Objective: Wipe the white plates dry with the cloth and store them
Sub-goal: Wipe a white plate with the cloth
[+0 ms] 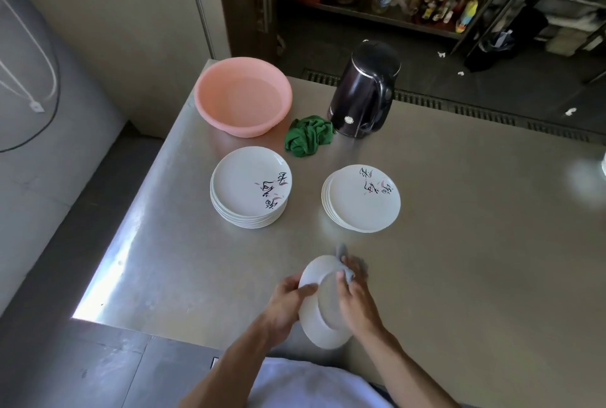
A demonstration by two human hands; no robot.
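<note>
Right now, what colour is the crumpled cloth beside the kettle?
The crumpled cloth is green, clearest in the head view.

On the tabletop (459, 243) I locate the basin (229, 122) at the far-left corner, with the kettle (364, 96) to its right along the far edge. A crumpled cloth (308, 140) lies between them, just beside the kettle. Nearer, the left stack (251, 186) sits before the basin and the right stack (362, 197) before the kettle, apart. Above the near edge, the left hand (288, 302) holds a single plate (328, 299); the right hand (357, 302) holds the wiping cloth (349, 271) against it.
</note>
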